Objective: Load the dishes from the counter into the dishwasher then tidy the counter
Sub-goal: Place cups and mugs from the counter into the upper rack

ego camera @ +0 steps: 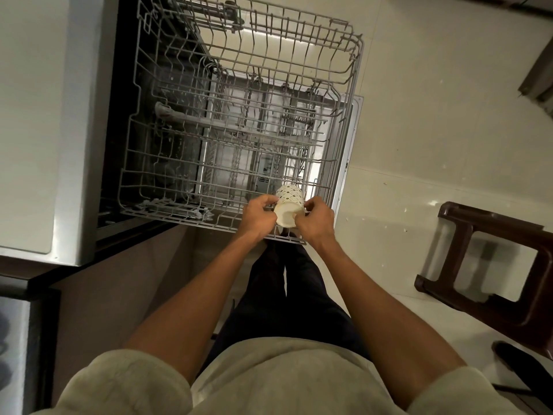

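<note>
A cream mug (288,205) with a dark diamond pattern lies tilted at the near right corner of the pulled-out upper dishwasher rack (239,121). My left hand (259,216) grips its left side and my right hand (315,221) pinches its right side near the rim. The mug's mouth faces me. The grey wire rack holds nothing else that I can see. Below it the open dishwasher door (348,163) and a lower rack show through the wires.
The pale counter top (33,115) runs along the left, with a dark appliance (18,339) at the lower left. A brown plastic stool (490,265) lies on the light tiled floor (434,100) to the right. My legs stand just before the rack.
</note>
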{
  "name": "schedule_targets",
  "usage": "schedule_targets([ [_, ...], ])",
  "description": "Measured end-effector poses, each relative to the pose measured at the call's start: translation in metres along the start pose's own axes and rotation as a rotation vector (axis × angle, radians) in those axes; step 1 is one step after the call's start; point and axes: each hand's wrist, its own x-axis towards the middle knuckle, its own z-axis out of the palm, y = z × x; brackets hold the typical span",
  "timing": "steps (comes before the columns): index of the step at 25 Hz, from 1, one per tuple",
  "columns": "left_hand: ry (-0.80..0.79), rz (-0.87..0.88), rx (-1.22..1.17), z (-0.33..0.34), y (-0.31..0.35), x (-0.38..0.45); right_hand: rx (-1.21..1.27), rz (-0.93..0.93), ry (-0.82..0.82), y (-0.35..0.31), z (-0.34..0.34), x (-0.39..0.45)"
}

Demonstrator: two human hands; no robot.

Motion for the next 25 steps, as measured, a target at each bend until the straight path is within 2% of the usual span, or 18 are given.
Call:
schedule_targets([
  [3,0.026,-0.045,-0.021,0.004,0.000,-0.001,-0.149,-0.129,-0.074,-0.009,0.000,-0.005],
  [5,0.031,-0.066,-0.071,0.007,0.001,-0.001,-0.183,-0.155,-0.059,-0.012,0.001,-0.002],
  [9,0.024,-0.020,-0.217,0.005,0.006,-0.001,-0.090,0.037,-0.008,-0.013,-0.003,0.004],
  [13,-0.012,0.029,-0.257,0.000,0.012,0.004,-0.135,0.122,-0.082,-0.004,0.006,0.005],
  [16,0.075,-0.021,-0.138,0.000,0.013,0.001,-0.197,0.115,-0.109,-0.009,0.009,0.003],
  [19,0.099,-0.102,-0.012,0.004,0.005,-0.001,-0.250,-0.027,-0.097,-0.016,0.008,0.001],
  [21,0.069,-0.115,-0.030,0.004,0.000,-0.001,-0.259,-0.087,-0.107,-0.018,0.009,0.000],
  [25,0.067,-0.054,-0.154,0.003,0.001,-0.002,-0.200,0.020,-0.078,-0.013,0.013,-0.001],
])
